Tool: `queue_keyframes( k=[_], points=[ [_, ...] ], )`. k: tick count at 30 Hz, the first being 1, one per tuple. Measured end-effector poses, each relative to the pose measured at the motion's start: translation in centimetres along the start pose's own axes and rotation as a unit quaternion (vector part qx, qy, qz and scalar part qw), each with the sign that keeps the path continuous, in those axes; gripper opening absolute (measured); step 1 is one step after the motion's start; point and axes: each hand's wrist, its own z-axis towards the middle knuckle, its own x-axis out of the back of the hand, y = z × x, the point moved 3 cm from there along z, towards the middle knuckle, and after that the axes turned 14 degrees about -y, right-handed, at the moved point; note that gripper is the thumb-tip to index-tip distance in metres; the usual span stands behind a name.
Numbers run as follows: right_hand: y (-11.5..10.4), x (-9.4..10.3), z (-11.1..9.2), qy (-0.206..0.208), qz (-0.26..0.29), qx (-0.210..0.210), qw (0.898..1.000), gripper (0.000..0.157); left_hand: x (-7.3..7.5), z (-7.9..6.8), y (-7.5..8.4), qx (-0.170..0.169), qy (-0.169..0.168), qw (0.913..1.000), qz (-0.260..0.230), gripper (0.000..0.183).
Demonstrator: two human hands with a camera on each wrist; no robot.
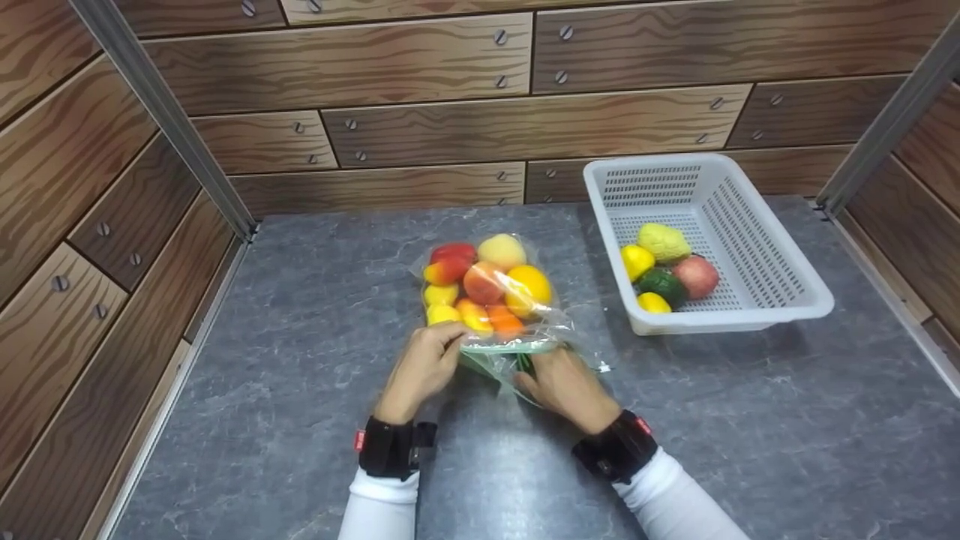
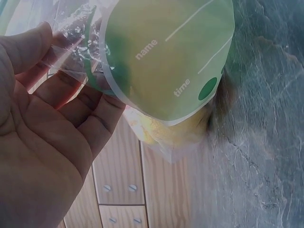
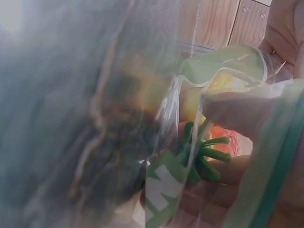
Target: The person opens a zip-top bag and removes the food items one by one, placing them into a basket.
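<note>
A clear zip bag (image 1: pixel 517 347) full of toy fruit lies on the table. Through its plastic show a red and yellow mango (image 1: pixel 450 262), an orange (image 1: pixel 529 291), a peach (image 1: pixel 484 282) and several yellow pieces. My left hand (image 1: pixel 424 366) pinches the bag's near left edge between thumb and fingers; the green label (image 2: pixel 175 61) hangs beside them. At the bag's mouth my right hand (image 1: pixel 564 382) reaches inside, its thumb and fingers round a piece with green stalks (image 3: pixel 209 154). The rest of that piece is hidden.
A white perforated basket (image 1: pixel 795 307) stands at the right with a yellow-green bumpy fruit (image 1: pixel 663 241), lemons (image 1: pixel 637 262), a dark green avocado (image 1: pixel 662 286) and a pinkish round fruit (image 1: pixel 697 277). Wood-patterned walls (image 1: pixel 420 67) enclose the grey table (image 1: pixel 315 300).
</note>
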Motion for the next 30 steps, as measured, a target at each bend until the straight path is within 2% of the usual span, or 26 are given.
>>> queue_keyframes(
  k=[7,11,17,19,23,24,28,30],
  points=[
    [-0.5,0.9,-0.2,0.006,-0.026,0.013,1.000,0.049,0.0,0.0,0.0,-0.005,0.004,1.0000,-0.001,0.015],
    [-0.8,1.7,-0.3,0.005,-0.004,-0.001,1.000,0.046,0.1,0.0,0.0,-0.003,0.008,1.0000,-0.002,0.015],
    [-1.3,2.6,-0.4,-0.026,0.018,-0.023,0.999,0.052,0.1,-0.1,-0.1,0.000,0.013,0.9999,0.006,0.013],
    [-1.5,2.9,-0.4,-0.036,0.022,-0.035,0.999,0.046,0.2,-0.1,0.0,0.003,0.013,0.9999,0.008,0.012],
    [-1.9,3.7,-0.6,-0.045,0.025,-0.050,0.997,0.023,0.3,-0.1,0.1,0.011,0.012,0.9998,0.008,0.011],
    [-2.1,4.0,-0.7,-0.040,0.026,-0.046,0.998,0.020,0.3,-0.1,0.1,0.012,0.012,0.9998,0.007,0.011],
    [-2.8,5.0,-1.0,-0.013,0.019,-0.008,1.000,0.029,0.3,-0.1,0.0,0.011,0.012,0.9999,0.001,0.012],
    [-3.1,5.5,-1.3,-0.002,0.003,0.013,1.000,0.023,0.3,-0.1,0.0,0.010,0.012,0.9999,-0.001,0.013]
  ],
)
